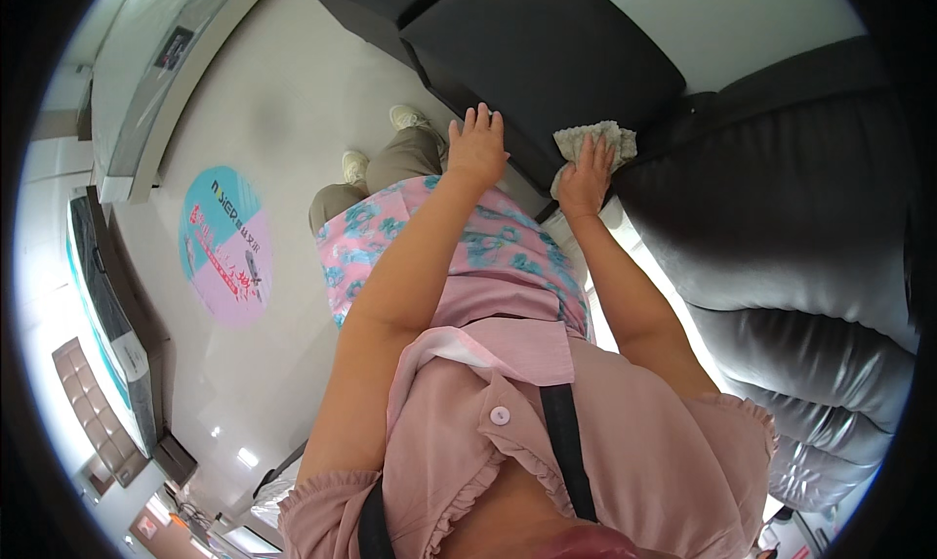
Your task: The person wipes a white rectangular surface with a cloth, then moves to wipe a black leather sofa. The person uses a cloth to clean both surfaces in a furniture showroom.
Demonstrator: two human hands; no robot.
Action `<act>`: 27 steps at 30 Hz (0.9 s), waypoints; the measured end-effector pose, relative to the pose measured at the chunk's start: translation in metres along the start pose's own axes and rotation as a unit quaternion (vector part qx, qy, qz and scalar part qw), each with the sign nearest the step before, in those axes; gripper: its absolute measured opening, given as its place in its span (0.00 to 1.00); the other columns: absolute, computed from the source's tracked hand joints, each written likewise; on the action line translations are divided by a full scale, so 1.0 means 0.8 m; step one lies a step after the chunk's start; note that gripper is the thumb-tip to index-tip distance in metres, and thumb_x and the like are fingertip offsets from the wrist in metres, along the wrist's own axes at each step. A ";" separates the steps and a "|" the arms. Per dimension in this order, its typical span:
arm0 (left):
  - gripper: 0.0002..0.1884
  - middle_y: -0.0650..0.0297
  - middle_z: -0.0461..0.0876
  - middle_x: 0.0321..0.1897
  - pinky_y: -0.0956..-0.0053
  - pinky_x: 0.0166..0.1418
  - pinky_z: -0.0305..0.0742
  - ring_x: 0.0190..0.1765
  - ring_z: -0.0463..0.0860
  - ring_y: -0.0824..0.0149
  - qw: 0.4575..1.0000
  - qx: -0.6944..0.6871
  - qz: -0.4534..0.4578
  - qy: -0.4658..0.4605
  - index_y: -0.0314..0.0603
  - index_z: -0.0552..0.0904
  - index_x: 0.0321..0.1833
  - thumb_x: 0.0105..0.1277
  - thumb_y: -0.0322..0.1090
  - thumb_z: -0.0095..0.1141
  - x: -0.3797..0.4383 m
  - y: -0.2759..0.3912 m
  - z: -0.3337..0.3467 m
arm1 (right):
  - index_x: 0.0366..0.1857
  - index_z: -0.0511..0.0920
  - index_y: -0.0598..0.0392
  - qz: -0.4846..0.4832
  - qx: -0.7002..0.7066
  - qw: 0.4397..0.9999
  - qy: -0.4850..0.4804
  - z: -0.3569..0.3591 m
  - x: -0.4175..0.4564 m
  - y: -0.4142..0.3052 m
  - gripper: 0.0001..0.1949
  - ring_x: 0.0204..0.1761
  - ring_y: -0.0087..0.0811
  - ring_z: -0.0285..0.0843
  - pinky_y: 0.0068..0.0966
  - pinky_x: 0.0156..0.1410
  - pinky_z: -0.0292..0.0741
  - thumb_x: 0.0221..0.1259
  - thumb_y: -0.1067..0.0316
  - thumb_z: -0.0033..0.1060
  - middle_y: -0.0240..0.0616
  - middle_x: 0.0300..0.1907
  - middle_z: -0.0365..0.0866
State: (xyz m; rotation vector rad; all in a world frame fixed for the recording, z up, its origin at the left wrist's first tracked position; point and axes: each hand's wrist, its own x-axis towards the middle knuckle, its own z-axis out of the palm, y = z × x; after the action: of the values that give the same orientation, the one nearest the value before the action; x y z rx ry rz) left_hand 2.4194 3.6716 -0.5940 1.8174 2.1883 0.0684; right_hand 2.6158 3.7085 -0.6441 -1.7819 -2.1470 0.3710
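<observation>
My right hand (585, 182) presses a crumpled greyish cloth (618, 140) against the near corner of a flat-topped dark block-shaped piece of furniture (542, 46), right beside a black leather sofa (768, 193). The fingers lie spread over the cloth, and part of it folds out beneath the palm. My left hand (478, 149) is at the front edge of the dark furniture, to the left of the cloth, with its fingers apart and nothing in it. Whether its fingertips touch the edge I cannot tell.
A pink floral apron (505, 237) hangs before my legs. On the pale floor (293, 105) is a round printed sticker (225, 244) bearing writing. A plastic-wrapped mattress (150, 68) stands at the upper left, and a tufted brown headboard (95, 405) at the lower left.
</observation>
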 end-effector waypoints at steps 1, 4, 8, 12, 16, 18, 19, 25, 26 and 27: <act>0.40 0.50 0.57 0.77 0.44 0.76 0.55 0.79 0.56 0.50 1.000 0.000 0.003 0.003 0.42 0.62 0.75 0.63 0.43 0.65 0.001 0.000 0.001 | 0.73 0.60 0.51 0.007 0.006 1.000 0.017 0.004 0.005 0.001 0.30 0.79 0.59 0.42 0.55 0.76 0.56 0.64 0.69 0.49 0.51 0.77 0.50; 0.39 0.50 0.56 0.77 0.45 0.76 0.55 0.79 0.55 0.50 1.000 -0.005 0.009 -0.001 0.42 0.62 0.75 0.62 0.42 0.65 0.005 0.001 0.002 | 0.72 0.61 0.53 0.035 0.026 0.997 0.061 0.014 0.027 0.003 0.30 0.78 0.63 0.42 0.49 0.79 0.52 0.63 0.71 0.49 0.55 0.76 0.50; 0.39 0.49 0.54 0.78 0.46 0.78 0.50 0.80 0.53 0.50 1.000 -0.004 0.014 -0.028 0.39 0.61 0.76 0.65 0.43 0.63 0.015 -0.001 -0.004 | 0.72 0.61 0.52 0.078 -0.016 0.994 0.076 0.021 0.073 0.015 0.29 0.79 0.61 0.40 0.53 0.79 0.50 0.64 0.70 0.48 0.53 0.77 0.50; 0.40 0.49 0.55 0.78 0.43 0.77 0.51 0.79 0.53 0.49 0.999 0.017 0.026 0.010 0.40 0.61 0.75 0.63 0.43 0.64 0.029 -0.011 -0.007 | 0.73 0.61 0.48 0.195 -0.027 0.980 0.004 0.002 0.116 -0.030 0.28 0.81 0.53 0.34 0.61 0.78 0.46 0.69 0.66 0.44 0.45 0.79 0.47; 0.41 0.50 0.55 0.78 0.41 0.76 0.52 0.79 0.54 0.48 0.998 0.031 0.050 -0.003 0.41 0.61 0.76 0.62 0.44 0.66 0.048 -0.002 -0.011 | 0.73 0.61 0.46 0.248 -0.052 0.967 0.007 -0.001 0.163 -0.025 0.27 0.81 0.50 0.34 0.61 0.78 0.46 0.70 0.65 0.43 0.42 0.79 0.46; 0.42 0.50 0.55 0.78 0.42 0.77 0.51 0.79 0.53 0.48 0.997 0.050 0.046 -0.027 0.41 0.60 0.76 0.62 0.45 0.65 0.051 -0.007 -0.009 | 0.73 0.61 0.46 0.260 -0.060 0.963 -0.026 -0.012 0.186 -0.023 0.27 0.81 0.50 0.35 0.60 0.78 0.47 0.70 0.64 0.45 0.42 0.79 0.46; 0.42 0.50 0.54 0.78 0.43 0.77 0.51 0.79 0.53 0.48 0.996 0.058 0.049 -0.034 0.41 0.60 0.76 0.62 0.45 0.65 0.050 -0.007 -0.006 | 0.73 0.61 0.46 0.271 -0.065 0.960 -0.038 -0.018 0.198 -0.015 0.27 0.81 0.50 0.35 0.60 0.78 0.47 0.70 0.63 0.45 0.41 0.79 0.47; 0.42 0.47 0.52 0.79 0.52 0.79 0.52 0.80 0.51 0.44 0.994 0.076 0.045 -0.057 0.37 0.58 0.77 0.64 0.46 0.62 0.054 -0.005 0.000 | 0.76 0.55 0.48 0.358 -0.037 0.931 -0.065 -0.032 0.288 0.015 0.33 0.81 0.53 0.33 0.55 0.80 0.48 0.68 0.61 0.54 0.43 0.80 0.39; 0.42 0.46 0.51 0.79 0.53 0.79 0.52 0.80 0.51 0.43 0.995 0.075 0.046 -0.055 0.36 0.58 0.77 0.64 0.45 0.62 0.053 -0.002 0.001 | 0.76 0.55 0.49 0.370 -0.078 0.921 -0.093 -0.036 0.312 0.028 0.35 0.81 0.53 0.35 0.55 0.81 0.49 0.67 0.58 0.58 0.44 0.80 0.40; 0.42 0.46 0.52 0.79 0.54 0.79 0.52 0.79 0.51 0.43 0.995 0.068 0.049 -0.058 0.36 0.57 0.77 0.65 0.44 0.61 0.053 -0.002 0.005 | 0.76 0.55 0.50 0.382 -0.117 0.908 -0.124 -0.040 0.332 0.037 0.37 0.81 0.52 0.36 0.54 0.81 0.50 0.65 0.55 0.61 0.45 0.80 0.41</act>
State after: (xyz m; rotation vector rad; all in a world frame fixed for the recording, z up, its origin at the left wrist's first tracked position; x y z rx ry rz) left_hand 2.4121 3.7119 -0.6065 1.9487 2.0695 -0.1665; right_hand 2.6114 3.9747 -0.6045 -2.8177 -1.5783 0.5571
